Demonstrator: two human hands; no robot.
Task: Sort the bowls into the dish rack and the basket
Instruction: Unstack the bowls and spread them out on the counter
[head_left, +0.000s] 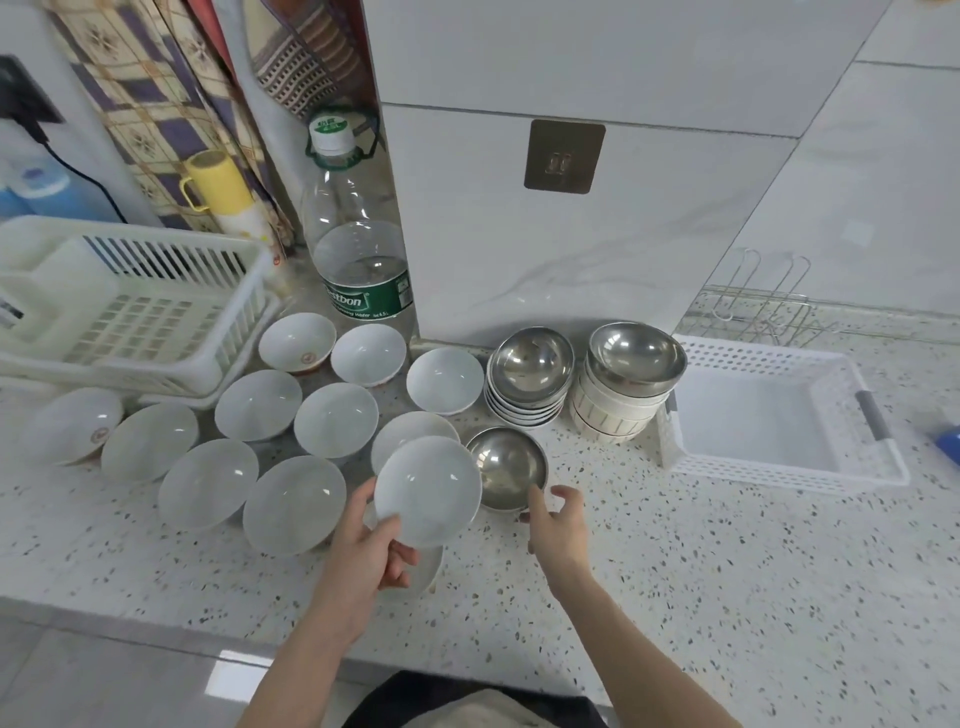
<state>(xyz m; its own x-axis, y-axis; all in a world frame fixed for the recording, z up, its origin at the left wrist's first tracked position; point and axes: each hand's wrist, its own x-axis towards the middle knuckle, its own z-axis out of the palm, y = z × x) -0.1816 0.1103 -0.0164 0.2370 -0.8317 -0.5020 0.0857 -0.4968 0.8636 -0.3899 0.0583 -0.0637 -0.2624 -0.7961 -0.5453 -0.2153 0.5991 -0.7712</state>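
A white bowl (427, 491) is pinched by the left hand (363, 561), probably rack-bound at 10 o'clock; the steel bowl (508, 467) gets gripped by the right hand (556, 519).

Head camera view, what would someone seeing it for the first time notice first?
Probably the crowd of white bowls spread over the speckled counter at left, in front of the empty dish rack. At centre, the left hand holds up one white bowl while the right hand grips a steel bowl. The white basket sits empty at right, beside stacked steel bowls.
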